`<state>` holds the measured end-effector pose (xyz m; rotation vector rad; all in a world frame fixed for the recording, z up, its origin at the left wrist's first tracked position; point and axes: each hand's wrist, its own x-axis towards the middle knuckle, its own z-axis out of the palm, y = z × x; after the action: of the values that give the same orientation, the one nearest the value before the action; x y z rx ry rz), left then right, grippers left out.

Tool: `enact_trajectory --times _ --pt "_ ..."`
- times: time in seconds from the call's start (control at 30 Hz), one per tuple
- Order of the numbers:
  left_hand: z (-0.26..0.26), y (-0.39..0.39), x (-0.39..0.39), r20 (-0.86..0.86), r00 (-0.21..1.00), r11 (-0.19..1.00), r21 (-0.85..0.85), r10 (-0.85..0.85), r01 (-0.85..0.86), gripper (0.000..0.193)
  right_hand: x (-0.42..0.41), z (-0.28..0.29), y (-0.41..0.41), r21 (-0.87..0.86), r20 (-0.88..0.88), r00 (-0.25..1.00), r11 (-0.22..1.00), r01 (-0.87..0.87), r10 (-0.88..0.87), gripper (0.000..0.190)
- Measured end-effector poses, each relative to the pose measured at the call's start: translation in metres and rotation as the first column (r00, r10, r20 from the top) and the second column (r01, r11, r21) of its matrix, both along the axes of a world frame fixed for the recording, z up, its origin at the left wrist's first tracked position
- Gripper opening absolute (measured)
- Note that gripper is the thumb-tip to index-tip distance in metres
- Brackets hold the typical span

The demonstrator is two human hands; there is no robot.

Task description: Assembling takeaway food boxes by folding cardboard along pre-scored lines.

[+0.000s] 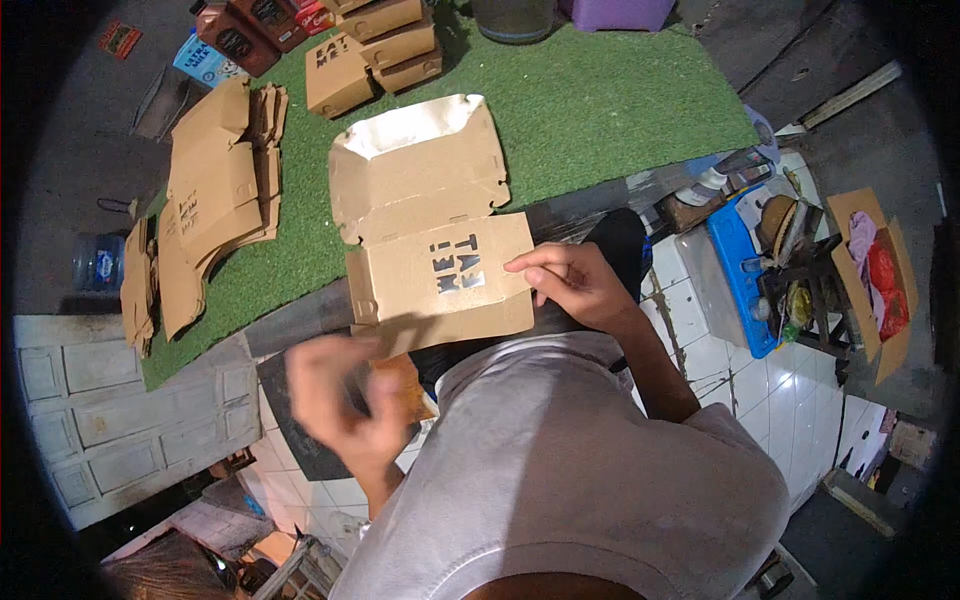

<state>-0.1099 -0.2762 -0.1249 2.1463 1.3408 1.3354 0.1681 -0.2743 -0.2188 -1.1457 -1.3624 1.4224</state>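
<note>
A kraft cardboard takeaway box [427, 196] lies unfolded in front of me at the table's near edge. Its far half has raised walls and a shiny pale inner wall. The nearer panel, with cut-out letters, is flat and reaches past the edge over my lap. My right hand [574, 285] pinches this panel's right side, index finger on top; its other fingers are partly hidden. Blurred by motion, my left hand [341, 397] hangs just below the panel's near left corner. Its thumb and fingers are apart, and I see nothing in them.
Flat box blanks [217, 195] are stacked on the green turf mat [600, 97] at left. Folded boxes [390, 45] stand piled at the back, beside brown bottles [244, 37] and a milk carton [206, 60]. At right are a blue-lidded bin [731, 277] and an open carton [855, 277].
</note>
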Motion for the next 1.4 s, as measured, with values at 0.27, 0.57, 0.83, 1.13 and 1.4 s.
enact_trajectory --times 0.27,0.57,0.83,1.13,1.4 --pt "-0.04 0.014 0.053 -0.21 0.9 0.915 -0.224 -0.383 0.337 0.013 -0.038 -0.016 -0.002 -0.185 -0.344 0.909 0.966 0.18 -0.235 0.064" --pt "-0.064 0.035 0.043 0.06 0.984 0.878 -0.446 -0.167 0.176 0.014 -0.049 -0.03 0.003 -0.153 -0.392 0.864 0.948 0.278 -0.316 0.038" --pt "-0.08 0.047 0.053 0.12 0.981 0.826 -0.531 -0.15 0.191 0.016 -0.056 -0.028 0.011 0.029 -0.29 0.912 0.95 0.311 -0.289 0.02" --pt "-0.092 0.049 0.052 0.352 0.928 0.749 -0.581 -0.122 0.319 0.019 -0.067 -0.036 0.017 0.114 -0.311 0.888 0.915 0.388 -0.338 0.021" --pt "-0.094 0.051 0.046 0.413 0.905 0.732 -0.585 -0.102 0.35 0.02 -0.066 -0.027 0.017 0.104 -0.298 0.897 0.923 0.37 -0.326 0.021"
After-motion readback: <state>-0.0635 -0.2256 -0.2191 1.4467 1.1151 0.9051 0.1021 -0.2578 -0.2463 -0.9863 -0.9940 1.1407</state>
